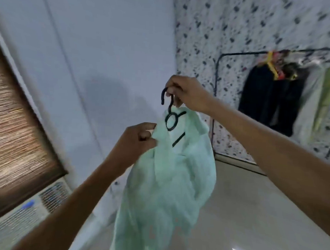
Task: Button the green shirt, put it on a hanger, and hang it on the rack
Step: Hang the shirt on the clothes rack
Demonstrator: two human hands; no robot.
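The pale green shirt (169, 181) hangs in the air in front of me on a black hanger (172, 119). My right hand (186, 93) is shut on the hanger's hook and holds it up. My left hand (139, 140) pinches the shirt's fabric near the collar on the left side. The black clothes rack (219, 74) stands at the right against the speckled wall, well beyond the shirt. The frame is blurred, so the shirt's buttons cannot be made out.
On the rack hang a dark garment (269, 99) on a yellow hanger and light green and white clothes (326, 98). A woven blind (14, 129) and a white air cooler (24, 213) are at the left. A pale glossy floor (260, 214) lies below.
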